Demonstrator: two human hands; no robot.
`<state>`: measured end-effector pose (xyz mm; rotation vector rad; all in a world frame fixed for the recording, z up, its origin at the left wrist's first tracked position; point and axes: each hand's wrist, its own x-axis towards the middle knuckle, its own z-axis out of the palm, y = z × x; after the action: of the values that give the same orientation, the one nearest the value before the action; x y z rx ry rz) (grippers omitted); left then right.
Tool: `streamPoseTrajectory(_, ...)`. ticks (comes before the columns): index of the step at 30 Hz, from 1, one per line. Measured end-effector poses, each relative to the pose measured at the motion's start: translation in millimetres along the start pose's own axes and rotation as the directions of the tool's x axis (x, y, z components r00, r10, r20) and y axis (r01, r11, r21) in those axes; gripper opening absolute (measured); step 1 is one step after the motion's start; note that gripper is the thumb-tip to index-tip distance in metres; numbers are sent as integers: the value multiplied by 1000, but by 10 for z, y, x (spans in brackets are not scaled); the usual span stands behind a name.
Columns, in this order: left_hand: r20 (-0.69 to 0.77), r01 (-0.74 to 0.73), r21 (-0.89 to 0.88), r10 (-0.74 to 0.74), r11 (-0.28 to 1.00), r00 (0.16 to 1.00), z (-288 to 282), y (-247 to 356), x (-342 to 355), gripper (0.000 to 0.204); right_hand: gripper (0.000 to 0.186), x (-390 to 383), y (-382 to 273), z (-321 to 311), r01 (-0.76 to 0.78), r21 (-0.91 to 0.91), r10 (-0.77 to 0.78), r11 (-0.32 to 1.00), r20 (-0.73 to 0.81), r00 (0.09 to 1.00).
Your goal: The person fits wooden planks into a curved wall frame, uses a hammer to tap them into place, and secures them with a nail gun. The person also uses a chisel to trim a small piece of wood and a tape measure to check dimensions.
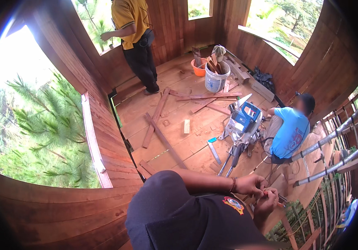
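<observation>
My left hand (pixel 250 184), with a dark bracelet at its wrist, reaches across in front of my dark shirt. Its fingers are closed and meet those of my right hand (pixel 267 204), which is also closed, fingertips pinched together. Between them is something small, with a hint of orange-red, too small to make out. Beyond my hands stands a blue and silver mitre saw (pixel 245 118) on the plank floor. A try square (pixel 214 151) with a bright blue handle lies left of the saw.
A person in a light blue shirt (pixel 292 130) sits beside the saw; another in a yellow shirt (pixel 131 25) stands by a window opening. Wooden strips (pixel 158 116), a short block (pixel 187 126), a grey bucket (pixel 216 81) and an orange basin (pixel 198 70) are on the floor. Metal rails (pixel 329 137) run along the right.
</observation>
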<state>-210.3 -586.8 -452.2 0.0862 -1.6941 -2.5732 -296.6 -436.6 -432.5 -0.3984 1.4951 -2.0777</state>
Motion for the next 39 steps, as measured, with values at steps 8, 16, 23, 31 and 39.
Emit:
streamPoseTrajectory(8, 30, -17, 102, 14, 995, 999, -12, -78, 88, 18, 14, 21, 18, -153, 97, -260, -92, 961, 30, 995)
streamPoseTrajectory(16, 38, 183, -176, -179, 967, 983, 82, 100, 350, 23, 13, -158, -311, -243, 152, -436, -227, 887, -124, 966)
streamPoseTrajectory(23, 176, 194, -200, -160, 960, 971, 354, 233, 509, 18, 6, -349, -484, -256, 218, -327, -291, 920, -194, 937)
streamPoseTrajectory(31, 259, 321, -52, -298, 945, 919, 428, 345, 610, 22, 6, -486, -389, -274, 230, -414, -380, 881, -326, 866)
streamPoseTrajectory(39, 249, 271, 82, -283, 959, 926, 483, 333, 597, 23, 4, -522, -340, -219, 317, -415, -466, 853, -334, 819)
